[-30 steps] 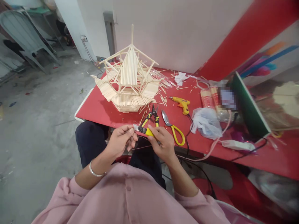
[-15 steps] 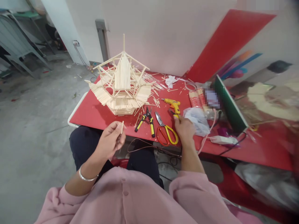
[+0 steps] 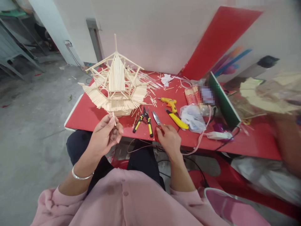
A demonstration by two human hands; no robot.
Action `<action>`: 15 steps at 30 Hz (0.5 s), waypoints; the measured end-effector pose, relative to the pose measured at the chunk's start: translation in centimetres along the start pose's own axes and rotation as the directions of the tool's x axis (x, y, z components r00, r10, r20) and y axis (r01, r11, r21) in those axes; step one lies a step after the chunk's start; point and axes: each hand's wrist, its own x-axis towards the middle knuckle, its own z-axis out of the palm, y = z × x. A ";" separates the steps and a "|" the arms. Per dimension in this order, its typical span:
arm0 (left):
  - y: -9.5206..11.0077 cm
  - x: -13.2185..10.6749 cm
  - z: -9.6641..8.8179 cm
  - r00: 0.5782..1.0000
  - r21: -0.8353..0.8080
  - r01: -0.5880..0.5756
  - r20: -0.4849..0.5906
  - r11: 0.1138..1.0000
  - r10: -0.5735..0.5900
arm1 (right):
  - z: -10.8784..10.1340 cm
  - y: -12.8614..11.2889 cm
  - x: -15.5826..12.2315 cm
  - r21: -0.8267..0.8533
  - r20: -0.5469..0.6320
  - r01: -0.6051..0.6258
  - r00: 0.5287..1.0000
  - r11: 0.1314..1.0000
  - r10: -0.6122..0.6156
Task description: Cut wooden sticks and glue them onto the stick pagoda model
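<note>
My left hand (image 3: 103, 135) is closed in a pinch on a short wooden stick (image 3: 114, 119), held in front of the model pagoda (image 3: 117, 75) built of thin sticks. At the table's front edge my right hand (image 3: 169, 139) is closed over the handles of the scissors (image 3: 156, 118). Their blades stick out past my fingers, and most of the handles are hidden. Pliers-like cutters with black-and-yellow grips (image 3: 144, 121) lie open between my hands. Beyond my right hand are a yellow utility knife (image 3: 178, 121) and a yellow glue gun (image 3: 169, 103).
Loose stick pieces (image 3: 152, 101) litter the red table (image 3: 82, 116). To the right stand a plastic bag (image 3: 192, 117), packs of sticks (image 3: 190, 95) and an upright green board (image 3: 223, 100). Another person's blurred arm (image 3: 289, 141) is at the far right. Cables (image 3: 202, 135) hang over the front edge.
My right hand has let go of the yellow utility knife, moved left and closed over the scissors' handles. My left hand still pinches the stick, now raised slightly nearer the pagoda.
</note>
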 end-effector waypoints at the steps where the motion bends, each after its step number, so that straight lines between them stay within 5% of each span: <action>1: 0.2 0.0 0.0 1.000 -0.002 0.001 0.000 1.000 -0.001 | -0.1 0.1 -0.1 -0.050 0.005 -0.044 0.999 0.998 0.044; 7: 0.6 0.9 0.4 1.000 -0.027 -0.016 -0.003 0.999 0.016 | -1.0 1.8 2.4 -0.025 0.117 -0.174 0.977 0.984 0.176; 11: 0.4 1.5 1.3 0.999 -0.022 -0.037 0.018 0.999 0.037 | -1.0 3.6 9.2 -0.042 0.033 -0.300 0.953 0.953 0.301; 15: 0.9 1.9 2.0 0.997 -0.074 -0.072 -0.009 0.995 0.071 | -0.6 5.3 15.6 -0.024 0.152 -0.396 0.906 0.918 0.395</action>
